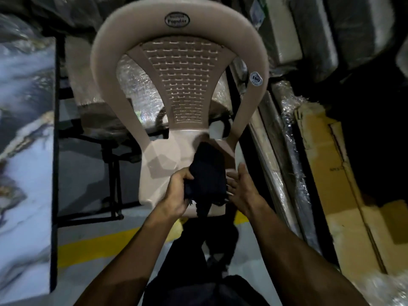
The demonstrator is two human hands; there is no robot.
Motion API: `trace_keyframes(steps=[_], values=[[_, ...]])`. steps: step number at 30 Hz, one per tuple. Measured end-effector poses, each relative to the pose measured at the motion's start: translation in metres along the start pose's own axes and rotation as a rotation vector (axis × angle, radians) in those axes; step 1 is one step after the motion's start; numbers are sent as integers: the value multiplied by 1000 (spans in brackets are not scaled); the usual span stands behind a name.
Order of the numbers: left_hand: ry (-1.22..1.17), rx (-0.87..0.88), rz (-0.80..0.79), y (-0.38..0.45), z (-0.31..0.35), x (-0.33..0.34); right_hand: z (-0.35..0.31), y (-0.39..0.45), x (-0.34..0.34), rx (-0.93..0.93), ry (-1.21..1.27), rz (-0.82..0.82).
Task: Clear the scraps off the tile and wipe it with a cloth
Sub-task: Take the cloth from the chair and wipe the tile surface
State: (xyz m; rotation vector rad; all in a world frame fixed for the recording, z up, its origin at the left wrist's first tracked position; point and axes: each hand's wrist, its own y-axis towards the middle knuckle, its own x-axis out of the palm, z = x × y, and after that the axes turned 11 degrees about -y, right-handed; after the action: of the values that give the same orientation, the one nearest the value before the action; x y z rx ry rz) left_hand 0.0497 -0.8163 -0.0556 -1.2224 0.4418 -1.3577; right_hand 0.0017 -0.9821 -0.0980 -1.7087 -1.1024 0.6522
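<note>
The left hand (180, 188) gripped the dark cloth (207, 173) on the plastic chair (163, 160); the right hand (239, 184), open, should gather its hanging tail.

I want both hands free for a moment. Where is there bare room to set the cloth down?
The left half of the chair seat is bare, between the backrest post and the dark cloth gripped by the left hand. The marbled tile on the far left looks open too. The right side is crowded with wrapped bundles and cardboard.
</note>
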Motion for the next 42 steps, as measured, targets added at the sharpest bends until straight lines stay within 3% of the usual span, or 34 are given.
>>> trace_keyframes(steps=[5,14,20,24,33,38,42], values=[[11,75,-117,-79,-20,-1,9,-51,21,-158,48,-40],[-125,321,-40,-167,-86,-53,53,-143,33,-581,-229,-5],[-394,347,-28,-219,-99,-77,84,-217,58,-669,-274,-281],[-428,429,-57,-253,-100,-92,98,-249,83,-758,-392,-405],[-611,570,-61,-293,-78,-165,149,-277,165,-976,-607,-269],[-457,641,-2,-299,-47,-229,174,-273,222,-1065,-681,-132],[-242,814,144,-290,-11,-300,192,-267,265,-1117,-705,16]])
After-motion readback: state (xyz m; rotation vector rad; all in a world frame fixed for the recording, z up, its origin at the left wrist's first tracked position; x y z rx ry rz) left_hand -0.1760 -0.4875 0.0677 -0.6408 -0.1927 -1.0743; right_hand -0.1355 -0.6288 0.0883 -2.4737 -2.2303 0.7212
